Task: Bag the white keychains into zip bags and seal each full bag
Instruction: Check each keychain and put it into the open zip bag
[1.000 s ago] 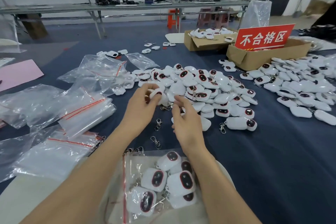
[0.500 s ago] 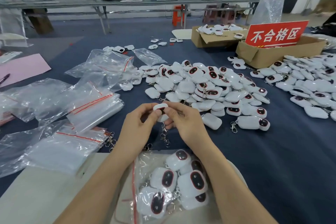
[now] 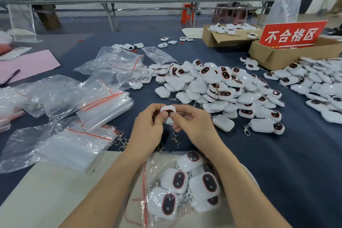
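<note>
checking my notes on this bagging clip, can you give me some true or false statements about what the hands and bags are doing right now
1. Both hands, left hand and right hand, hold one white keychain. True.
2. The zip bag nearest the person is empty. False: it holds several keychains.
3. The red sign stands in a cardboard box. True.
4. The empty zip bags lie right of the hands. False: they lie to the left.

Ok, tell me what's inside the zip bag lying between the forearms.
The zip bag holds white keychains with red-rimmed dark ovals, about six showing, plus metal clasps. The right forearm covers its right side, so an exact count isn't possible.
</note>
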